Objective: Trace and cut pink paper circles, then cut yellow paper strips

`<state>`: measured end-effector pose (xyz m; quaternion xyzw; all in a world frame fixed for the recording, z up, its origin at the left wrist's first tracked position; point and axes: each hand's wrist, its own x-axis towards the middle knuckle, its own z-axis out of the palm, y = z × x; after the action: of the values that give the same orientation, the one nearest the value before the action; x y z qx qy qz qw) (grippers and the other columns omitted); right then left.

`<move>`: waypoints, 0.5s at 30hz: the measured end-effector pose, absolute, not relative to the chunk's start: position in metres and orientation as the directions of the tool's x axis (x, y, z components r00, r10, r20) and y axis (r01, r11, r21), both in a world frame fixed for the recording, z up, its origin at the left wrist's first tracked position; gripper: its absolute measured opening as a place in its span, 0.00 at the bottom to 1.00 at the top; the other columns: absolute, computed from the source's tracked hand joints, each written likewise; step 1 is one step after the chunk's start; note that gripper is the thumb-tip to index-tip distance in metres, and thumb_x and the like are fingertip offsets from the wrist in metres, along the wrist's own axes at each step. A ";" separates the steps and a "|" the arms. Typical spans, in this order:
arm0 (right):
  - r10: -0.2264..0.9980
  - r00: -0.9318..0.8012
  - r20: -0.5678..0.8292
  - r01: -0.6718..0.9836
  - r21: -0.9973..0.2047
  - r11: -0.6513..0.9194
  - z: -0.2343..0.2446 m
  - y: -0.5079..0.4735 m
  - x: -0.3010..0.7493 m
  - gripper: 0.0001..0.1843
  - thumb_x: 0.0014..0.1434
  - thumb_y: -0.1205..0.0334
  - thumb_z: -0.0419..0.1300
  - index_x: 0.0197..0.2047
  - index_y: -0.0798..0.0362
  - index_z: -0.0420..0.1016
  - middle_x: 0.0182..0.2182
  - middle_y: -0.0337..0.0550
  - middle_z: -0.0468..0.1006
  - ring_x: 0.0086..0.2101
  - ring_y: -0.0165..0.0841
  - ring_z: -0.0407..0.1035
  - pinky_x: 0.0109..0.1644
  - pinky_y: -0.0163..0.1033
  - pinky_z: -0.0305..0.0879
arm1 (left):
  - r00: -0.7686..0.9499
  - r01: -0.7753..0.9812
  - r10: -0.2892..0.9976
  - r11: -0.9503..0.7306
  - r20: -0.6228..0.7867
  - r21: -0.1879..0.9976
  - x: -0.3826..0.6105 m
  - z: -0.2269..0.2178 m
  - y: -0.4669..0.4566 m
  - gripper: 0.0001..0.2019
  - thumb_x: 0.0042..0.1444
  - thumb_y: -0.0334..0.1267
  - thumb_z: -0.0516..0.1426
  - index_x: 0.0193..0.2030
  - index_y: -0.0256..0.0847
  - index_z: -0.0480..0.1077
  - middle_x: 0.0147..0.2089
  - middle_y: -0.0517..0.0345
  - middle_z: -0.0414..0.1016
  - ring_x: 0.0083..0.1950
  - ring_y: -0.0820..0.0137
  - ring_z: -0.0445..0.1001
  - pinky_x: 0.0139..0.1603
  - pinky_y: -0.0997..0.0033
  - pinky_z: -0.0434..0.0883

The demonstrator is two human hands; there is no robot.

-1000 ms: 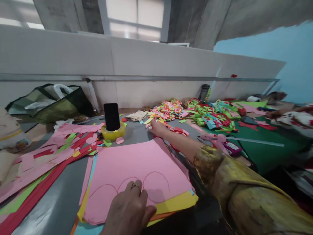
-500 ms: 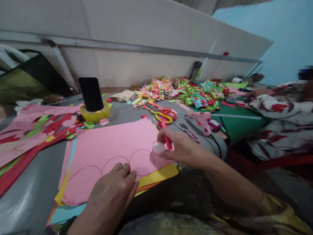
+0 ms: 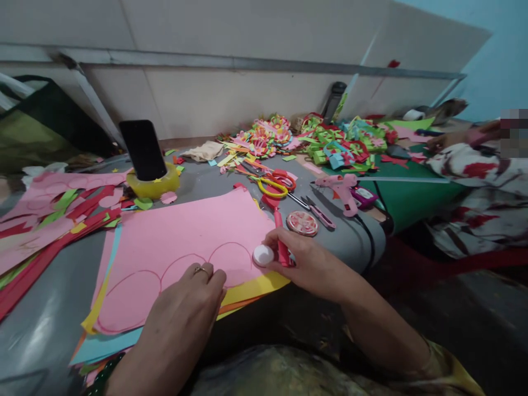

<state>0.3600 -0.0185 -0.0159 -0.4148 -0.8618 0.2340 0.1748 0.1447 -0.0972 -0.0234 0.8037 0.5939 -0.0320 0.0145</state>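
Pink sheet (image 3: 173, 236) bearing circular outlines along its near part, lying at the front edge of the grey tabletop (image 3: 49, 330) on a stack of coloured sheets (image 3: 259, 285). The left hand (image 3: 190, 300) rests palm down on the sheet's front margin, fingers loosely bent and nothing seen in its grasp. The right hand (image 3: 295, 253), at the sheet's right side, has its thumb and fingers closed about a white round piece (image 3: 263, 255); a red tool (image 3: 278, 220) shows between these fingers, though whether it is gripped cannot be told.

Just beyond the right hand lies a red-and-white disc (image 3: 302, 223). Toward the tabletop's right edge are yellow-handled scissors (image 3: 272, 194), a pink cutter (image 3: 322, 213) and a pink glue gun (image 3: 346, 192). A dark phone (image 3: 143, 148) stands tilted in a yellow tape roll (image 3: 153, 184) behind the sheet; paper strips (image 3: 61, 234) cover the left side. Along the far edge lie heaped paper flowers (image 3: 270, 137) and green strips (image 3: 330, 148). Beyond the right edge, a co-worker's patterned sleeve (image 3: 470, 168).
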 end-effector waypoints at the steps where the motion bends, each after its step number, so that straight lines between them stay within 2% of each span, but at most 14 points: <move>1: 0.796 -0.596 0.107 0.634 -0.545 0.548 -0.016 -0.019 0.360 0.12 0.56 0.61 0.60 0.43 0.49 0.65 0.37 0.38 0.73 0.37 0.32 0.67 0.39 0.35 0.60 | 0.289 0.956 0.955 -0.291 -0.069 -0.026 0.145 -0.025 -0.097 0.12 0.62 0.29 0.45 0.36 0.41 0.69 0.33 0.56 0.68 0.36 0.64 0.69 0.29 0.69 0.66; 5: 0.802 -0.589 0.102 0.647 -0.535 0.543 -0.016 -0.019 0.360 0.11 0.56 0.60 0.60 0.43 0.48 0.66 0.35 0.38 0.73 0.35 0.31 0.67 0.37 0.35 0.60 | 0.303 0.951 0.949 -0.306 -0.085 -0.033 0.146 -0.028 -0.095 0.13 0.60 0.26 0.45 0.44 0.42 0.66 0.35 0.55 0.67 0.37 0.63 0.69 0.27 0.70 0.65; 8: 0.804 -0.584 0.111 0.649 -0.531 0.545 -0.017 -0.019 0.359 0.12 0.56 0.59 0.60 0.43 0.49 0.66 0.36 0.39 0.74 0.36 0.32 0.67 0.38 0.36 0.60 | 0.337 0.940 0.937 -0.341 -0.095 -0.026 0.148 -0.029 -0.093 0.18 0.57 0.24 0.46 0.52 0.44 0.63 0.36 0.55 0.67 0.38 0.63 0.68 0.28 0.70 0.65; 12: 0.797 -0.592 0.120 0.640 -0.531 0.556 -0.020 -0.019 0.360 0.12 0.56 0.60 0.60 0.43 0.49 0.66 0.37 0.39 0.74 0.37 0.32 0.67 0.39 0.35 0.61 | 0.323 0.945 0.941 -0.326 -0.096 -0.011 0.152 -0.027 -0.092 0.20 0.56 0.22 0.46 0.53 0.43 0.62 0.38 0.54 0.67 0.38 0.64 0.68 0.30 0.70 0.65; 15: 0.795 -0.596 0.116 0.634 -0.540 0.554 -0.019 -0.018 0.360 0.11 0.56 0.60 0.60 0.43 0.49 0.66 0.36 0.40 0.74 0.37 0.32 0.68 0.38 0.35 0.61 | 0.322 0.947 0.942 -0.320 -0.094 0.039 0.156 -0.027 -0.092 0.24 0.56 0.21 0.45 0.58 0.43 0.58 0.39 0.54 0.67 0.38 0.65 0.68 0.32 0.70 0.66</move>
<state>0.3602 -0.0178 -0.0187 -0.4134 -0.8637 0.2281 0.1760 0.1564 -0.0917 -0.0275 0.8119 0.5816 -0.0272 0.0432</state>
